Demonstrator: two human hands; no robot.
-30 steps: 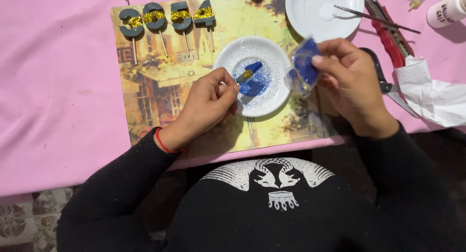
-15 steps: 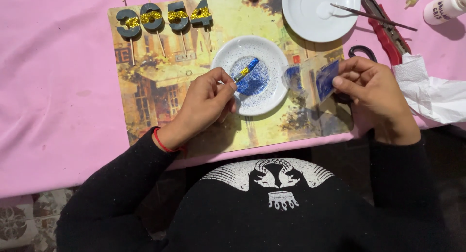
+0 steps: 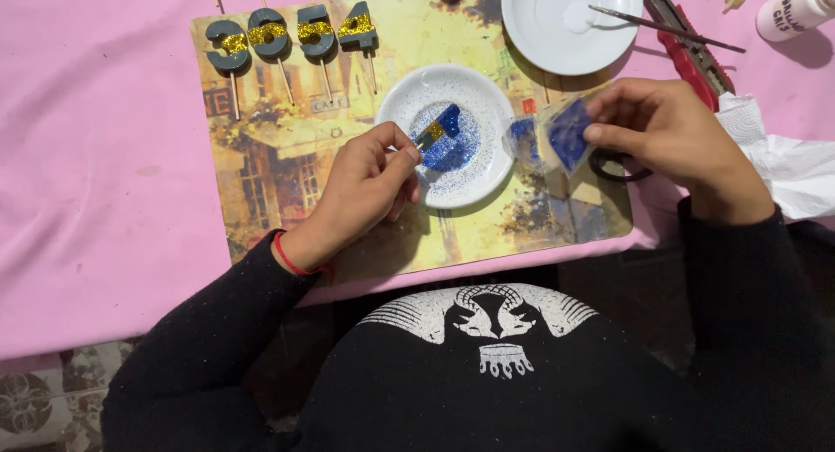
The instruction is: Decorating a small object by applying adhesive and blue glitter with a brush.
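The left hand (image 3: 365, 187) pinches a thin stick between thumb and fingertips, holding a small blue and gold glittered piece (image 3: 439, 128) over the middle of a white saucer (image 3: 487, 169) dusted with blue glitter. The saucer sits on a yellow picture placemat (image 3: 261, 182) that lies on the pink surface (image 3: 96, 156), close to its near edge. The right hand (image 3: 674, 134) is raised just right of the saucer, its fingers pressed on a small clear bag of blue glitter (image 3: 557, 137), which hangs above the placemat's right edge.

Along the placemat's far left corner lie four grey number candles (image 3: 291, 39) topped with gold glitter, their sticks pointing toward the person. Toward the far right of the surface stands a second white plate (image 3: 539, 34) with a thin brush (image 3: 665, 30) resting across its rim. A red tool (image 3: 687, 52) lies just beside that plate, and crumpled white tissue (image 3: 791, 165) sits at the right edge.
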